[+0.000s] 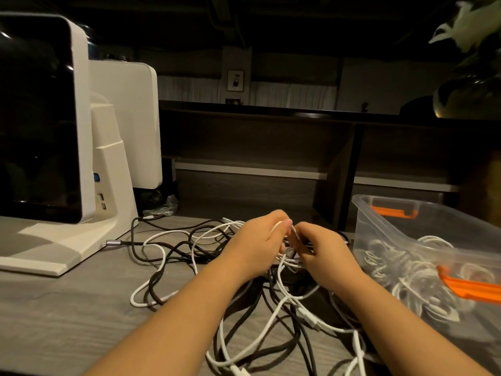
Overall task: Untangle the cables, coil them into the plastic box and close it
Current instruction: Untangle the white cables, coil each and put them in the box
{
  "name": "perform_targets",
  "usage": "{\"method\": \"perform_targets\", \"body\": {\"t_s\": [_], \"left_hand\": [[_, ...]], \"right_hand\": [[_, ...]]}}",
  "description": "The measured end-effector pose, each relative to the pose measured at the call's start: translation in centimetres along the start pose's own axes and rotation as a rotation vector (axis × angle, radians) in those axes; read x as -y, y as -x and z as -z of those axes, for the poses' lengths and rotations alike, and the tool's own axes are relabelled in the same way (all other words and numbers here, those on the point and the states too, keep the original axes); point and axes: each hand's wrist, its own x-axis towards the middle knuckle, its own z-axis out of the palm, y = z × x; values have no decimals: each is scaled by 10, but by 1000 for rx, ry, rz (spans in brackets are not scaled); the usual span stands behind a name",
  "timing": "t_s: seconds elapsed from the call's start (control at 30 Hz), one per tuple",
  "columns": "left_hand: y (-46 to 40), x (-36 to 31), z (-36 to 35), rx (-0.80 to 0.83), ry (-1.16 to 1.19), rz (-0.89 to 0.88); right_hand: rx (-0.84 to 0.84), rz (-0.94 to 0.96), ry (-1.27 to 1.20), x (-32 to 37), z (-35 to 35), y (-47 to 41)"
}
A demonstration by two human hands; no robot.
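Left hand (257,240) and right hand (322,251) meet mid-counter, both pinching thin white round cable (282,226) above the tangle of white and black rubbery cables (189,256) sprawled on the grey woodgrain counter (67,308); which strand the right holds is hard to tell. Clear rectangular plastic box with orange latches (393,226) at the counter's right edge holds coiled white cables. White glossy monitor (40,118) at left edge.

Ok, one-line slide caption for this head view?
Both hands, left hand and right hand, pinch white cable in a tangle of cables beside an open plastic box holding coils.
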Motion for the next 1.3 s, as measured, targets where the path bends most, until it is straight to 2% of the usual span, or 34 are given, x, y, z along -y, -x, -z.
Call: {"method": "perform_targets", "body": {"t_s": [0.07, 0.13, 0.2, 0.27, 0.37, 0.5, 0.57, 0.7, 0.9, 1.0, 1.17, 1.3], "left_hand": [[-1, -3, 0, -145, 112, -89], [-3, -11, 10, -438, 456, -80], [-4, -14, 30, -701, 814, -16], [-5, -6, 46, -808, 856, 30], [-7, 1, 40, -747, 762, 105], [-8, -5, 19, -561, 670, 95], [-5, -10, 13, -476, 700, 101], [-1, -15, 7, -382, 777, 152], [-2, -14, 1, -502, 741, 184], [-3, -15, 0, -570, 733, 199], [-4, -16, 0, -584, 794, 233], [-4, -21, 5, -502, 1190, 366]], "right_hand": [[3, -5, 98, -5, -1, -3], [66, -59, 224, -13, -1, -5], [111, -160, 226, -22, 1, -5], [79, -207, 209, -27, 2, -6], [-37, -196, 118, -21, 1, -8], [-214, -141, -225, 2, 8, -2], [-173, -111, -435, 15, 11, 4], [25, -147, -756, 31, 5, 6], [132, -365, -1156, 36, 6, 4], [254, -446, -1218, 38, 6, 3], [329, -468, -1148, 38, 7, 4], [423, -449, -1083, 36, 7, 6]]}}
